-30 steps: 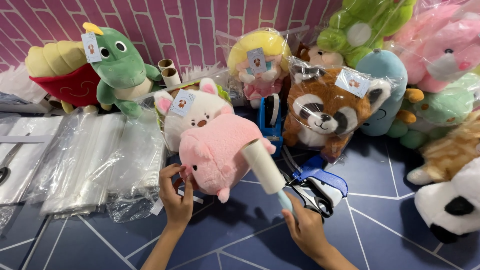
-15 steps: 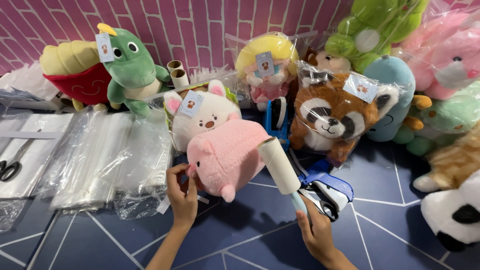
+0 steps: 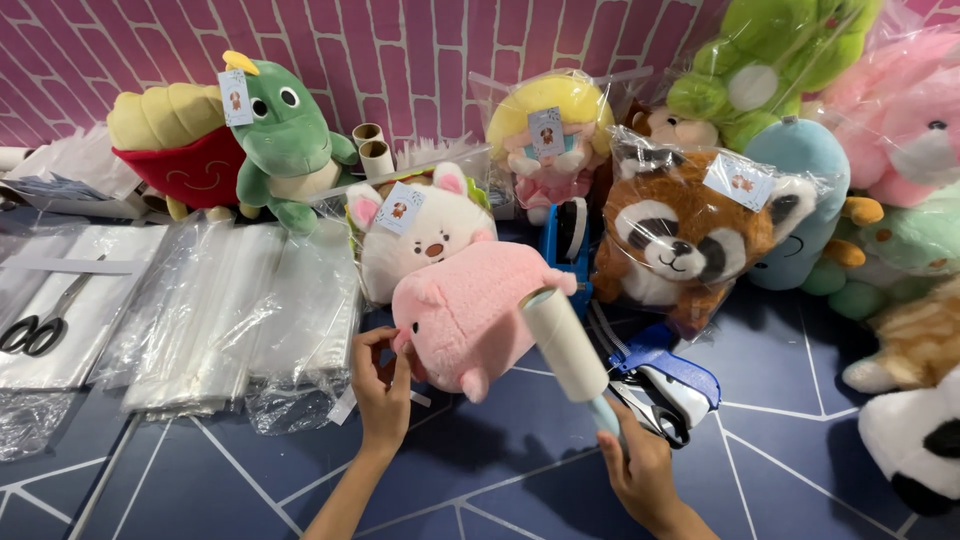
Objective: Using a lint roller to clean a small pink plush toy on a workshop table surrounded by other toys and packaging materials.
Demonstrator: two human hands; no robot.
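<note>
1. Left hand (image 3: 380, 385): raised from the lower edge of the view, fingers closed on the lower left end of a pink plush (image 3: 470, 315), holding it off the floor.
2. Right hand (image 3: 640, 470): wrapped around the light blue handle of a lint roller (image 3: 565, 342). The white roll points up and left, and its side lies against the right end of the plush.
3. Pink plush: centre of the view, tilted, just in front of a white plush (image 3: 420, 235) that carries a paper tag. The two appear to touch – the exact contact cannot be confirmed.
4. Floor (image 3: 200, 480): dark blue with pale lines. A stack of clear bags (image 3: 220, 310) lies left of the left hand; scissors (image 3: 40, 325) with black handles rest further left on more plastic.
5. Right of the roller: a blue tool (image 3: 665, 380) on the floor, just beside the right hand. A blue tape dispenser (image 3: 566, 240) stands behind the pink plush.
6. Back row, against a pink brick wall (image 3: 400, 60): a green dinosaur (image 3: 285, 140) with a tag, a yellow and red plush (image 3: 175, 150) to its left, two cardboard tubes (image 3: 370, 148), a bagged doll (image 3: 548, 130) with yellow hair, and a bagged raccoon (image 3: 690, 235).
7. Far right – further bagged plush toys in green, pink and blue, heaped together; individual kinds are hard to tell.
</note>
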